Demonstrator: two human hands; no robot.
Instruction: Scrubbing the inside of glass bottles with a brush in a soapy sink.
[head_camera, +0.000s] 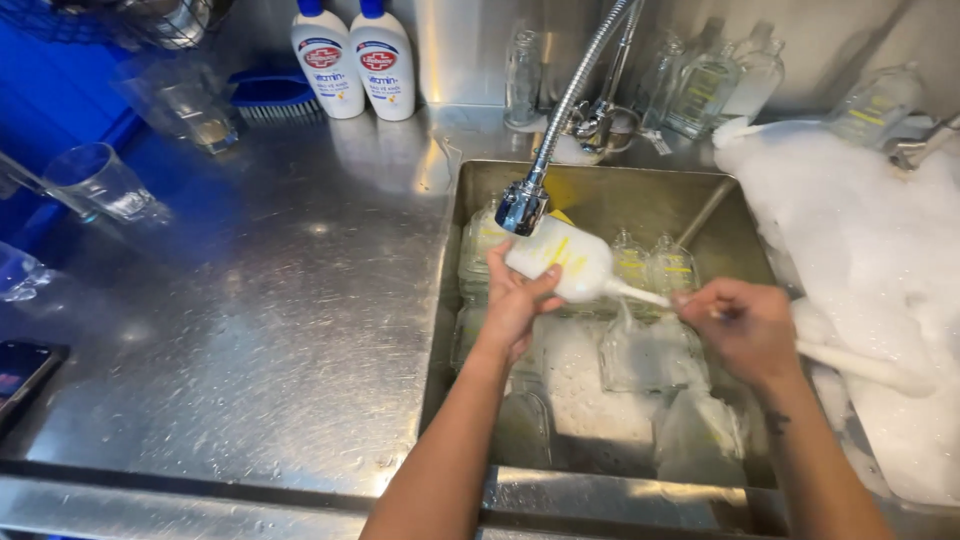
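Two white pump bottles (354, 58), one blue brush (272, 98).

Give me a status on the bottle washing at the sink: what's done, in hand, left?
Done, apparently: clear bottles stand along the back ledge, though whether they're washed can't be told. In hand: the left hand holds a suds-filled bottle under the spray faucet; the right hand works a brush handle into its neck. Left: several bottles lie in the sink.
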